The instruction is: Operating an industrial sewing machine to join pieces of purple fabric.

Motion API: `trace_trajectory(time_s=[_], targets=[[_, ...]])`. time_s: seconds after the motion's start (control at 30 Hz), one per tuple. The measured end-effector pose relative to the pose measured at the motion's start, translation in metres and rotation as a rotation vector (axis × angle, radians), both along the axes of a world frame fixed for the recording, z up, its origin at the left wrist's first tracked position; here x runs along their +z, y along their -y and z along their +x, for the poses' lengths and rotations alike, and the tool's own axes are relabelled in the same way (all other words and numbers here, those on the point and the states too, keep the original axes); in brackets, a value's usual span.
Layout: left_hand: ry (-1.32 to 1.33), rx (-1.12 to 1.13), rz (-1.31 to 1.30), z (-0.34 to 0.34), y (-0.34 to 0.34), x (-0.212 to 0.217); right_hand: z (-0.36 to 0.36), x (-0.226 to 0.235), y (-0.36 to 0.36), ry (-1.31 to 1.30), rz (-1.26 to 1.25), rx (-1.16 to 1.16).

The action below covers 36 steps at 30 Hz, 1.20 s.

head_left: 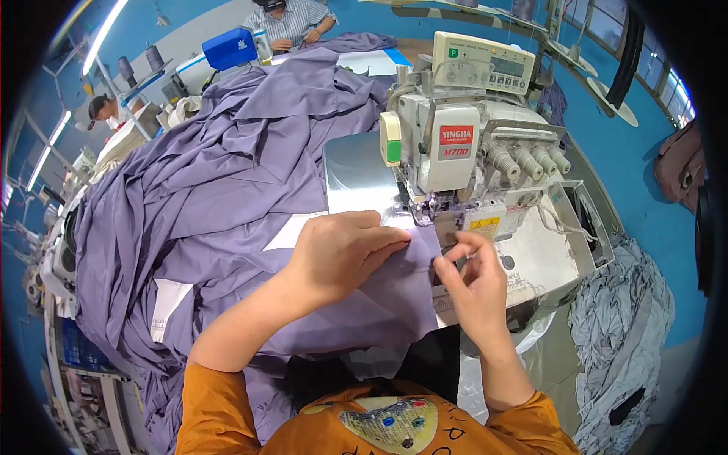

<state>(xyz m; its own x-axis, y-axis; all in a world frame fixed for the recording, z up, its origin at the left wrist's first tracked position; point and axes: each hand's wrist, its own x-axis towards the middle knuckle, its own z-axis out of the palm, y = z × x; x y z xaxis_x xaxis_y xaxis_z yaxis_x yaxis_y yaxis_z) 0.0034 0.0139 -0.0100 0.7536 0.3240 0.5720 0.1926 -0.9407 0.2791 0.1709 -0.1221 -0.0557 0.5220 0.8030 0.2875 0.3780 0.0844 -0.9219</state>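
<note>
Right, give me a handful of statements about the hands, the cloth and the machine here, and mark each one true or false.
1. The left hand lies flat on the purple fabric. True.
2. The right hand rests on the grey cloth pile. False: it is at the fabric's edge, right by the front of the sewing machine.
3. The fabric is neatly folded in a small square. False: it spreads in a big rumpled heap over the table to the left.
4. Another person in a striped shirt sits at the far end. True.
5. The sewing machine is black. False: it is off-white.
</note>
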Motion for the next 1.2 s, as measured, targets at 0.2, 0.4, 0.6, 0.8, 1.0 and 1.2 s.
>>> trace_trajectory(time_s=[0.2,0.4,0.6,0.8,1.0,1.2], targets=[[-0.086,0.032,-0.02,0.003,-0.001,0.007,-0.002,0.001,0.02,-0.484,-0.254,0.349],[-0.074,0.076,-0.031,0.004,0.003,0.006,-0.004,0.013,0.015,-0.614,-0.3,0.421],[-0.134,0.099,-0.018,-0.005,0.007,0.011,-0.003,0.015,0.005,-0.54,-0.362,0.485],[-0.147,0.368,-0.064,-0.068,0.034,-0.011,0.012,0.0,0.004,-0.709,-0.321,0.488],[-0.204,0.53,-0.243,-0.133,0.067,-0.067,0.008,0.004,0.0,-0.731,-0.292,0.561],[0.203,0.452,-0.586,-0.113,0.056,-0.047,0.007,0.0,0.001,-0.745,-0.26,0.561]])
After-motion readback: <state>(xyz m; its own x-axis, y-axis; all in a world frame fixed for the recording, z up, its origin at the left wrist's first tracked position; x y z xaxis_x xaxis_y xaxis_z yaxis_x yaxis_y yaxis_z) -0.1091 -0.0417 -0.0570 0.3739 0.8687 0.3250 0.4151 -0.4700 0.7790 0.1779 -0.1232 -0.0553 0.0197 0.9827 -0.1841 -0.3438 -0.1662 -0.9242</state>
